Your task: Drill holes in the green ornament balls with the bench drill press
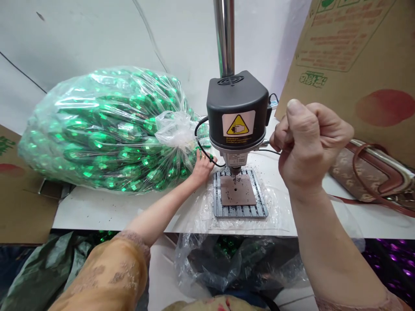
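Note:
A black drill press (238, 108) with a yellow warning label stands over a ridged metal base (240, 212). On the base lies a brown square plate (238, 196) with a small hole, dotted with dark shavings. My right hand (308, 142) is closed in a fist at the machine's right side, around the end of its lever (264, 144); the grip itself is hidden. Left of the base, the bent fingers of my left hand (203, 167) are on a small green shiny ornament, beside the gathered neck of a clear bag (113, 129) full of green faceted ornaments.
Cardboard boxes stand at the far left (22, 203) and right (356, 56). A patterned handbag (363, 172) lies at the right. Crumpled clear plastic (240, 263) hangs over the front edge of the white table (97, 211). A black cable loops beside the drill head.

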Demonstrator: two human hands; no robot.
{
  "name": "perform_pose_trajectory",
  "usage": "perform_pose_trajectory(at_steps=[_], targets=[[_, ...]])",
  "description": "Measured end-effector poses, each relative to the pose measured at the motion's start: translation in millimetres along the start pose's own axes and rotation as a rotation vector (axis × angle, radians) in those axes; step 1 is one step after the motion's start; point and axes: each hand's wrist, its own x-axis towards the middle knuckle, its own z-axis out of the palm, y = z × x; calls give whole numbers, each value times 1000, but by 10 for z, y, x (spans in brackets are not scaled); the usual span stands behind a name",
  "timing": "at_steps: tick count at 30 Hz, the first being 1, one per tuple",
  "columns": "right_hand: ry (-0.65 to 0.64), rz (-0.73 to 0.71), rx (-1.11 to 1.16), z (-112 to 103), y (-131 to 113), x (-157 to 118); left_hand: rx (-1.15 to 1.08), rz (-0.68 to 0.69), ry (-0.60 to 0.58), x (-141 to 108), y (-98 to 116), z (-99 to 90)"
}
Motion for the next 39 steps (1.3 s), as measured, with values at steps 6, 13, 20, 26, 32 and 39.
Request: perform_pose_trajectory(at_steps=[6, 13, 20, 26, 32, 39], targets=[[22, -4, 15, 4, 17, -10, -61, 31, 0, -699, 288, -210], [13, -7, -39, -7, 31, -11, -986, -403, 38, -708, 743, -217], [-37, -26, -138, -46, 50, -20, -1049, -449, -11, -692, 788, -34], [-24, -56, -159, -31, 36, -36, -1010, -401, 10, -714, 870, 10], [-13, -46, -146, -19, 35, -33, -951, -414, 31, -760, 878, 76], [-6, -29, -163, -18, 55, -52, -1008, -420, 39, -788, 862, 135]])
